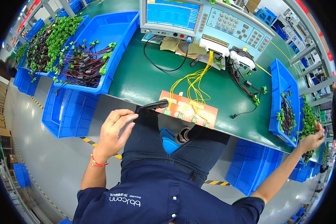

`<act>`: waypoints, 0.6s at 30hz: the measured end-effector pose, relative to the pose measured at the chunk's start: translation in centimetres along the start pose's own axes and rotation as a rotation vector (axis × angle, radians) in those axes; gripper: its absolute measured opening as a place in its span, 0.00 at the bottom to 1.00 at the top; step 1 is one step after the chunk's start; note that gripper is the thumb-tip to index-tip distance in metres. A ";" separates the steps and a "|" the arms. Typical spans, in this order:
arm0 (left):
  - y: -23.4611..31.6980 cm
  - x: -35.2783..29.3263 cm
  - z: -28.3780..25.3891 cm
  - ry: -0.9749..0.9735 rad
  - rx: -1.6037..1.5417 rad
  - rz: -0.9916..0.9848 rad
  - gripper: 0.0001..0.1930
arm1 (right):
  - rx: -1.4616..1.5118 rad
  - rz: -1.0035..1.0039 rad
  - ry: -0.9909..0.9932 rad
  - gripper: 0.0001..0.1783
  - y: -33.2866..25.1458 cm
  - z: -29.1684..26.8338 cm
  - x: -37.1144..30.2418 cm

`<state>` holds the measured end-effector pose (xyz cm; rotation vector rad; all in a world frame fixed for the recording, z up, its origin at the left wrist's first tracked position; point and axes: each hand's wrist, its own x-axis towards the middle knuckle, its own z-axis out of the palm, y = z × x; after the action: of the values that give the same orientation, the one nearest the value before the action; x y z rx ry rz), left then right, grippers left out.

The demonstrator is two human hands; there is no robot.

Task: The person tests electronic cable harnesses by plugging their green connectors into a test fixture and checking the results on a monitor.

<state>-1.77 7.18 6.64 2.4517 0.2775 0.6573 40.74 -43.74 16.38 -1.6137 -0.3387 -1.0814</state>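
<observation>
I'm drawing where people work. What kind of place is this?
Probably a factory workshop: a green workbench holds a machine with a screen and buttons, and blue bins hold lots of dark wires with green ends.

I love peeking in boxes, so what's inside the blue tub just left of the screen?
Black and red wires with green ends and black lumps lie tangled in the tub. They cover part of the bottom, so anything underneath can't be seen.

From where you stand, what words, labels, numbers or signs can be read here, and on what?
Navy shirt: white chest lettering, upside down in view; I won't copy it out.
Tester screen: rows of text, too small to read.
Tester keypad: key markings, too small.
Orange board: any markings too small to read.
</observation>
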 end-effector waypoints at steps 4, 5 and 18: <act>1.5 0.5 2.5 -0.097 -0.274 -0.010 0.12 | 0.038 -0.137 -0.391 0.11 -5.3 -2.3 -1.3; 2.1 0.6 3.4 -0.139 -0.370 -0.036 0.12 | 0.002 -0.160 -0.395 0.10 -9.7 1.1 -5.4; 2.6 -1.3 10.8 -0.311 -1.200 -0.544 0.20 | 0.232 0.268 -1.574 0.12 -20.1 8.1 -37.0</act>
<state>2.82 -0.60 -0.05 1.2052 0.2863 0.0951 10.44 -18.10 0.13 -1.9020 -1.1442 0.6190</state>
